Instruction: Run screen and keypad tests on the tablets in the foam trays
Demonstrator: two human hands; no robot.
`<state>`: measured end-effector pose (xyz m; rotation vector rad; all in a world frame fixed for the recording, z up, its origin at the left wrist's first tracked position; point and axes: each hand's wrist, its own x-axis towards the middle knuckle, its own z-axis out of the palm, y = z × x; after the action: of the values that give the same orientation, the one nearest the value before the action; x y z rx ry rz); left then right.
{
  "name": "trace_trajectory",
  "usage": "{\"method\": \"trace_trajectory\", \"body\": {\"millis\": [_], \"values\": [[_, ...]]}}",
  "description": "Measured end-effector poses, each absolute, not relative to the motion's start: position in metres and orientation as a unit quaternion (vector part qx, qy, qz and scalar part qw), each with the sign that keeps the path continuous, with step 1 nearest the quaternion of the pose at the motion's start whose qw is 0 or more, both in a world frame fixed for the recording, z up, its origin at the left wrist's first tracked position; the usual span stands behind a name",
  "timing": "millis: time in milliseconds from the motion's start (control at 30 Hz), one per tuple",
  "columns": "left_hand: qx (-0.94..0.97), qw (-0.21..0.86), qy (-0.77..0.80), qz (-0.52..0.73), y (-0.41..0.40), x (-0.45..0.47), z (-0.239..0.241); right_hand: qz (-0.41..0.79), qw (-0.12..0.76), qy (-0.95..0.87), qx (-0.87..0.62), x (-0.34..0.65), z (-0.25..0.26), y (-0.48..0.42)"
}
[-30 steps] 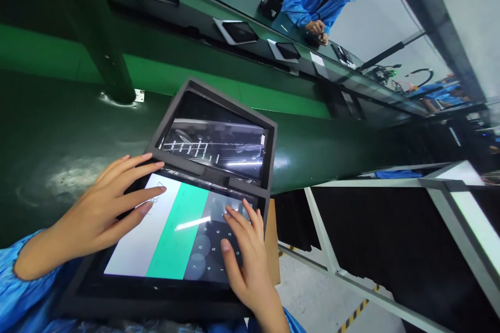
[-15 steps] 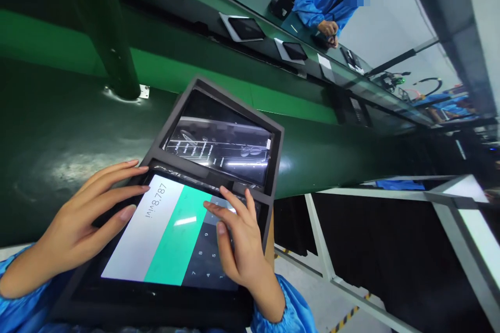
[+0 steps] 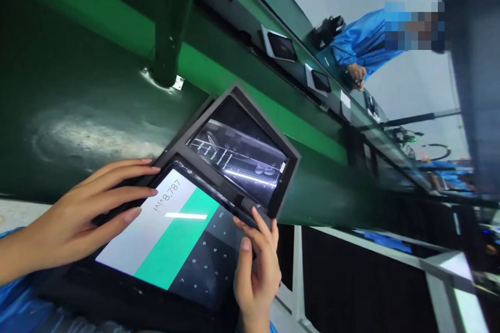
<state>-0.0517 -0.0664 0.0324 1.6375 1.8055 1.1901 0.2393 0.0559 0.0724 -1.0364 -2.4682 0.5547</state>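
In front of me a tablet [image 3: 177,231] lies in the near compartment of a dark grey tray [image 3: 291,179]. Its lit screen shows a calculator with a white, a green and a dark keypad area. A second tablet [image 3: 242,140], with a dark screen and small lines of text, fills the far compartment. My left hand [image 3: 94,213] rests over the near tablet's left edge, fingers stretched out and spread. My right hand [image 3: 260,268] is at its right edge, fingers extended near the tray's divider and the thumb apart. Neither hand holds anything.
A green workbench [image 3: 89,114] carries a thick green post [image 3: 172,26]. Beyond it runs a conveyor with several tablets, one of them on a white sheet [image 3: 281,47]. A person in a blue sleeve [image 3: 363,36] works across it. A white metal frame [image 3: 299,270] stands at right.
My right hand has moved off the keypad to the tablet's right edge. My left hand stays at the left edge. The whole view has tilted and shifted.
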Motion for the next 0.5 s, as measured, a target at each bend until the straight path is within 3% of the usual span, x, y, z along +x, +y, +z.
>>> {"method": "trace_trajectory", "body": {"millis": [167,367,500], "values": [[0.556,0.218,0.671,0.439,-0.071,-0.045,0.031,0.183,0.134,-0.905,-0.361,0.247,0.059,0.048],[0.605,0.190,0.647,0.422,-0.069,-0.052,0.028,0.149,0.134,-0.917,-0.345,0.245,0.057,0.050],[0.559,0.201,0.670,0.445,-0.069,-0.046,0.029,0.132,0.217,-0.899,-0.357,0.254,0.055,0.045]]}}
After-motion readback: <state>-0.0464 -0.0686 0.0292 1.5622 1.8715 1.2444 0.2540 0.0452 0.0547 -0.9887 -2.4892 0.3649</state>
